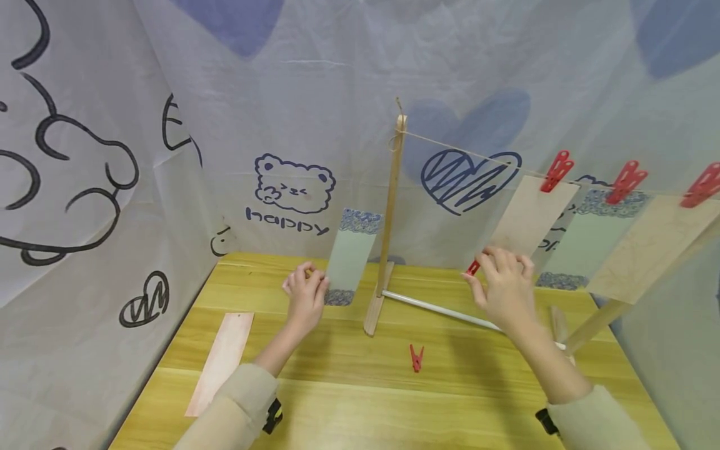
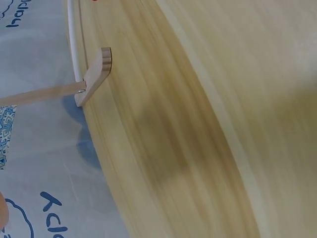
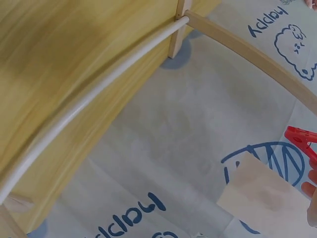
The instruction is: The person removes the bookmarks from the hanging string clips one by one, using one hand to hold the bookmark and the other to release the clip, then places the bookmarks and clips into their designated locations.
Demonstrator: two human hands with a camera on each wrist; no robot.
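Observation:
My left hand [image 1: 305, 294] pinches the lower left edge of a pale green card [image 1: 351, 262] with blue patterned bands at both ends. The card hangs upright beside the left post of a wooden stand [image 1: 392, 200]. Only its patterned corner [image 2: 6, 131] shows in the left wrist view. To the right, my right hand [image 1: 506, 290] holds a red clothespin [image 1: 473, 268] between thumb and fingers, below the string [image 1: 472, 154]. In the right wrist view this clothespin [image 3: 300, 136] points away from the fingertips, near a hanging plain card [image 3: 265, 196].
Red clothespins [image 1: 558, 171] fix three cards to the string's right part, among them another green patterned one [image 1: 599, 240]. A loose red clothespin [image 1: 416, 359] and a pinkish card [image 1: 222, 362] lie on the wooden table [image 1: 360, 412]. A white rod [image 1: 439, 309] joins the stand's feet.

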